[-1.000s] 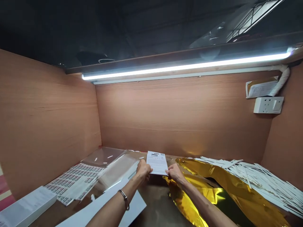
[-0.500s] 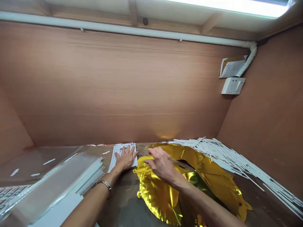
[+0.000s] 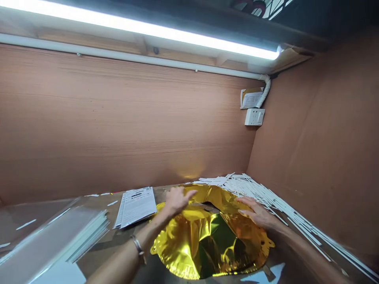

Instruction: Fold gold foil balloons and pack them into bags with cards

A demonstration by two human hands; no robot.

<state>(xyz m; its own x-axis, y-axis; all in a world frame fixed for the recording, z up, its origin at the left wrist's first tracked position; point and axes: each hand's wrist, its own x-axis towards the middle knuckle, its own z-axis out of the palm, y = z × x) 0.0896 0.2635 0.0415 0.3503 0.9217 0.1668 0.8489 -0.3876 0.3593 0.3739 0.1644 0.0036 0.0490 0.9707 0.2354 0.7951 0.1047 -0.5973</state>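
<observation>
A shiny gold foil balloon [image 3: 207, 236], flat and creased, lies on the table in front of me. It has small tabs on its left and right sides and a dark gap near its far part. My left hand [image 3: 177, 200] is at the balloon's upper left, its fingers curled onto the foil and the thumb pointing right; the fingertips are partly hidden. At the right edge, my right hand [image 3: 257, 212] touches the foil with its fingers stretched and the thumb apart. A stack of printed sheets [image 3: 137, 207] lies left of my left hand, untouched.
Thin white sticks [image 3: 278, 205] are heaped along the right back. Clear plastic sleeves [image 3: 65, 232] are stacked at the left, near white paper scraps. A socket [image 3: 254, 117] is fixed to the back wall, under a lit tube lamp [image 3: 148, 29].
My left hand has left the printed sheets and moved right onto the foil. My right hand has shifted to the foil's right side. The balloon is now spread wider, and the view has turned right.
</observation>
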